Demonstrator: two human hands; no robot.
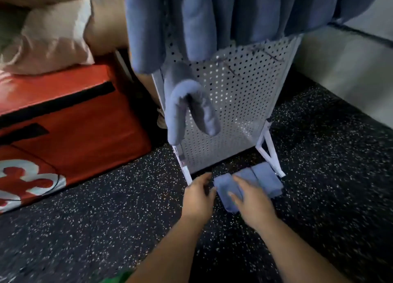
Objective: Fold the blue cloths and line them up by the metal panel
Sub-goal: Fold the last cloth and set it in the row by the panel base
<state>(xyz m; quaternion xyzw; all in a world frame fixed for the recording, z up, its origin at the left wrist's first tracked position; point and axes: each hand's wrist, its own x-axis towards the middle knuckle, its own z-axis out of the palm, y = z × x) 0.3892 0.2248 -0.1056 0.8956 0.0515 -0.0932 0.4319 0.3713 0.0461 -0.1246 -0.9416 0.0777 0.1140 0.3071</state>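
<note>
3 folded cloths [265, 179] lay by metal panel [234, 112] | hanging cloths [191, 17] pending | right hand [253, 200] flat on one, fingers released | left hand [198, 195] grip unclear

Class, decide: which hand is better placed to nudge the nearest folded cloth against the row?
Probably the left hand: it sits at the free left edge of the nearest folded cloth, opposite the row. The right hand lies flat on top of it.
</note>
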